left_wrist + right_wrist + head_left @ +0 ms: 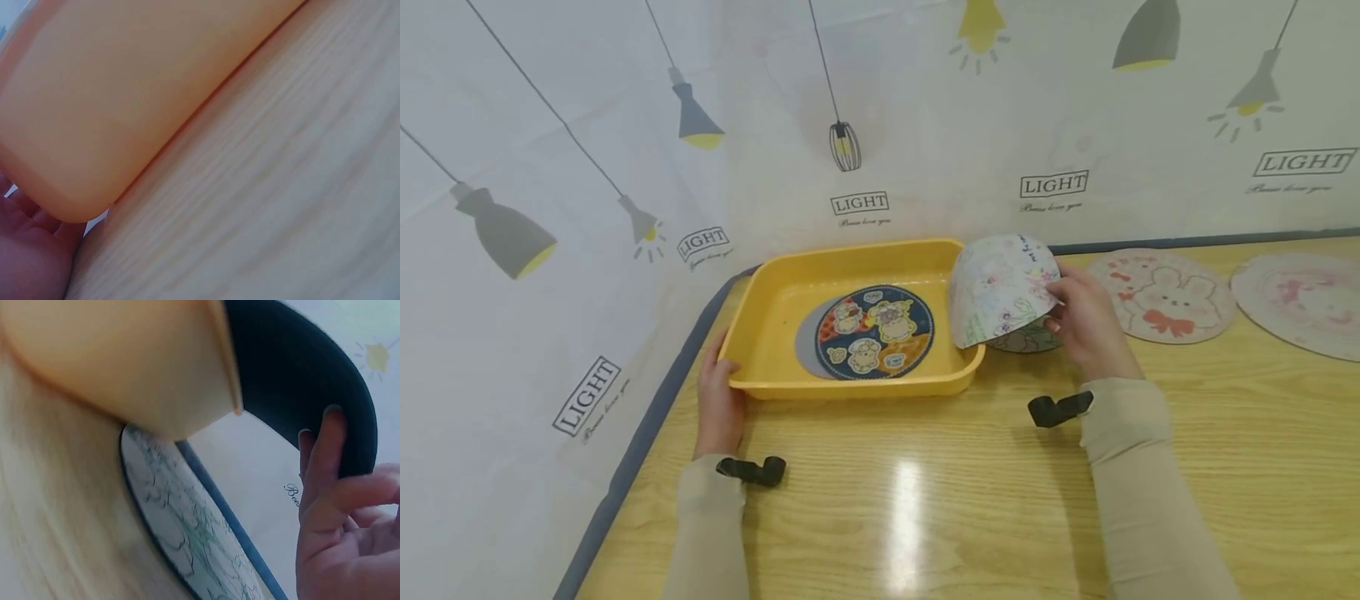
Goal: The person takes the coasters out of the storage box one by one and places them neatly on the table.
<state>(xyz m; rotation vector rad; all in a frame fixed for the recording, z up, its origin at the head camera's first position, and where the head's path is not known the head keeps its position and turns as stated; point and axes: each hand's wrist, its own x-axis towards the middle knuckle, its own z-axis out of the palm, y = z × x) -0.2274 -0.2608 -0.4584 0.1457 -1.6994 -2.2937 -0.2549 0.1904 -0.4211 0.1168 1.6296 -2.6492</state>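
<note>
My right hand pinches the edge of a round floral mouse pad, bent and tilted over the right rim of a yellow tray. In the right wrist view its black underside faces the camera, with fingertips on it. My left hand grips the tray's front left corner, thumb at the rim and fingers outside. Inside the tray, a dark blue cartoon mouse pad partly covers a grey round one. Below the floral pad, another pad with green line drawing lies on the table, mostly hidden from above.
To the right on the wooden table lie a bunny mouse pad and a pink and white one. A lamp-print wall covering rises behind the tray and along the left.
</note>
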